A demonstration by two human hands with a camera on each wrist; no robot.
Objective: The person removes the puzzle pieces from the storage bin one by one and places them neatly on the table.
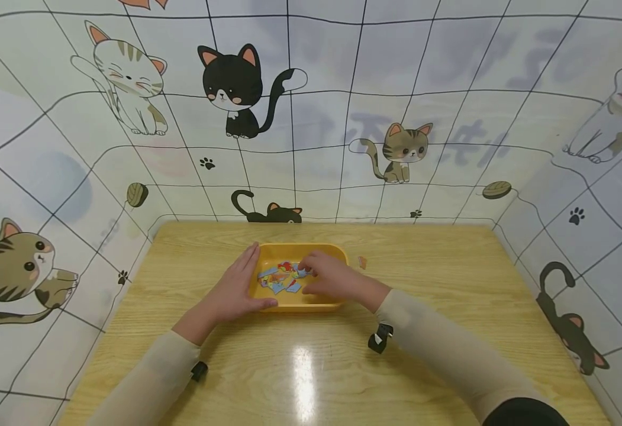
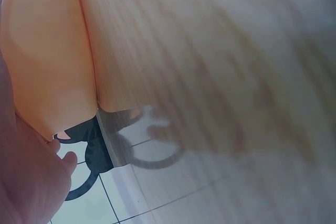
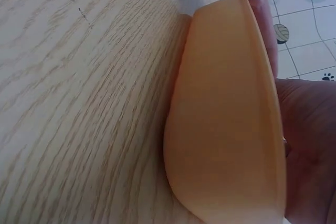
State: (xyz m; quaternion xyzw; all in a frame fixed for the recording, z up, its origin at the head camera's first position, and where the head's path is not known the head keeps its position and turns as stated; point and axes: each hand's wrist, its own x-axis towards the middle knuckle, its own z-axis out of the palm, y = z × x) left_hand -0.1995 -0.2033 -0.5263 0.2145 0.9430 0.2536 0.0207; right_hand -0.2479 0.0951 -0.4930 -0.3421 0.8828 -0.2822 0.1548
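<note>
A yellow plastic tray point(image 1: 300, 308) sits on the wooden table, with several small colourful flat pieces point(image 1: 277, 278), mostly blue, red and yellow, scattered inside. My left hand point(image 1: 236, 290) lies against the tray's left end, its straight fingers reaching the back corner and its thumb at the front edge. Over the right half of the tray, my right hand point(image 1: 332, 276) reaches in with fingertips down at the pieces and thumb apart from them. The right wrist view shows the tray's outer wall point(image 3: 220, 103), with my right palm point(image 3: 310, 145) beyond the rim.
One small orange-brown piece point(image 1: 362, 262) lies on the table just right of the tray. The wooden table point(image 1: 438, 272) meets a cat-patterned cloth wall point(image 1: 321, 118) at the back and sides. A band with a black camera mount point(image 1: 380, 338) is on the right wrist.
</note>
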